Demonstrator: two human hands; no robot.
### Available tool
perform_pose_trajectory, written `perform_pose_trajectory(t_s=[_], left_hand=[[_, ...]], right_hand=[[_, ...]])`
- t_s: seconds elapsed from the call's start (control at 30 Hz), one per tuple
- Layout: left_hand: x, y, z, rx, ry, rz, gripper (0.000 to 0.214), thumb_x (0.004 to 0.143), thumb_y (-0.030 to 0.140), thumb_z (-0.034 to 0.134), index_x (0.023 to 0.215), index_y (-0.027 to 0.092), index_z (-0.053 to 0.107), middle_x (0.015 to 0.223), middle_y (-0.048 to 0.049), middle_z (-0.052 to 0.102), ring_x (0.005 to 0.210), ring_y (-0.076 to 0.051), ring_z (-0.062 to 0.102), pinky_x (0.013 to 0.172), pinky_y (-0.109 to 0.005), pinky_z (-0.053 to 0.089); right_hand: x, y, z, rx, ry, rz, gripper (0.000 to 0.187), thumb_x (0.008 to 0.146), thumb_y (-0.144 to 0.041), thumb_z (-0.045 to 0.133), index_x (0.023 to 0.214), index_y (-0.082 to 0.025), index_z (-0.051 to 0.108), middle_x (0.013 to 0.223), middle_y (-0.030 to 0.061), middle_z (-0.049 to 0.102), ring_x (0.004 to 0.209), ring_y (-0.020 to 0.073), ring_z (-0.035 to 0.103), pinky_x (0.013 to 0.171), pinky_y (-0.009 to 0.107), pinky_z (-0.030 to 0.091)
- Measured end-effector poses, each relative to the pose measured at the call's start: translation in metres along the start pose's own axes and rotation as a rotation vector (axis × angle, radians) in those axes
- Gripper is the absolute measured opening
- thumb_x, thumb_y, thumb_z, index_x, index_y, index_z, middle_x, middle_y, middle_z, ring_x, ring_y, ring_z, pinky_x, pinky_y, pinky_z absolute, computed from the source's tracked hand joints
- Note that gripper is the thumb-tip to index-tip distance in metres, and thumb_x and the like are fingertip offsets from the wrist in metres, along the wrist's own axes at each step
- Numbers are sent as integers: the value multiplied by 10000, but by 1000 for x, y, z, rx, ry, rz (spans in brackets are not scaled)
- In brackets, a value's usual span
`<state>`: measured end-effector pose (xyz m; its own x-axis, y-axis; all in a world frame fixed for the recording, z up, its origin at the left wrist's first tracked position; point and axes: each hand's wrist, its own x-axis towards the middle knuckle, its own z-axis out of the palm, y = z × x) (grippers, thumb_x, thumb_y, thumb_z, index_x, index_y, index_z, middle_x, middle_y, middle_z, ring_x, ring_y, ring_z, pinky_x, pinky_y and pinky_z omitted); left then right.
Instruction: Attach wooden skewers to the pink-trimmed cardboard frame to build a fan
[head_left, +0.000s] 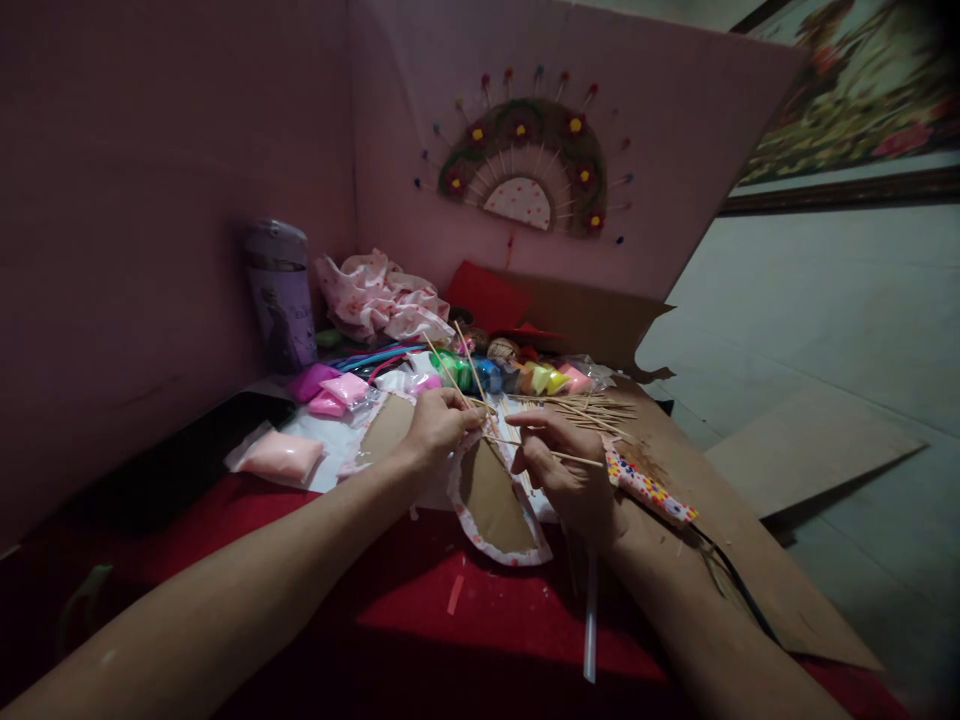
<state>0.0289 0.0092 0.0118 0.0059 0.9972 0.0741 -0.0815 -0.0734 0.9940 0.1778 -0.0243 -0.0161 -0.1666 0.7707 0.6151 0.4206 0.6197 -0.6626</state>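
Note:
My left hand [441, 428] is closed, its thumb and fingertips pinching thin wooden sticks [471, 362] that point up and away from me. My right hand [564, 470] is closed around another wooden stick [576, 458], which lies crosswise with one end close to the left fingertips. Just below both hands is a half-round cardboard piece [493, 500] edged with pink-spotted white fabric. A second fabric-edged cardboard piece [384, 432] lies partly behind my left hand. Several loose sticks [592, 410] are heaped beyond my right hand.
A purple tumbler [281, 300], crumpled pink fabric [382, 295] and packets of coloured clay [281, 455] stand or lie at the left and back. A flower-patterned handle [649, 488] rests right on brown cardboard [739, 560]. A decorated fan [521, 150] hangs on the pink board behind.

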Motion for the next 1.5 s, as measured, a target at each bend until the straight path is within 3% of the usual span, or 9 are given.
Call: perform_pose_trajectory(t_s=[0.5,1.2,1.33,1.5], left_hand=[[4,-3,-3,36,-2,11,222,583,30,601,420,133,492,334,43,437,323,-56,372,388,-198,243],[1,-5,-2,31,-45,123,196,606,92,636,463,137,511,382,34,476,344,-63,405,399,-195,281],[1,-5,-2,22,-49,125,207,612,99,642,461,138,506,384,34,473,344,-62,401,391,-195,273],[2,-3,-3,33,-29,129,194,603,99,648,463,134,518,408,30,483,375,-66,418,412,-198,296]], right_hand=[[1,1,1,3,-37,-55,279,773,-85,436,973,-162,615,551,-28,596,435,87,526,459,205,417],[2,-4,-5,-211,-120,-304,277,779,-97,452,995,-150,616,562,-24,530,474,95,471,505,225,378],[0,-1,-4,-130,-120,-230,279,778,-100,453,997,-157,616,557,-26,545,471,95,492,504,227,394],[-1,-1,0,165,-58,61,214,820,-162,459,969,-176,611,530,-28,583,423,90,515,421,200,409]])
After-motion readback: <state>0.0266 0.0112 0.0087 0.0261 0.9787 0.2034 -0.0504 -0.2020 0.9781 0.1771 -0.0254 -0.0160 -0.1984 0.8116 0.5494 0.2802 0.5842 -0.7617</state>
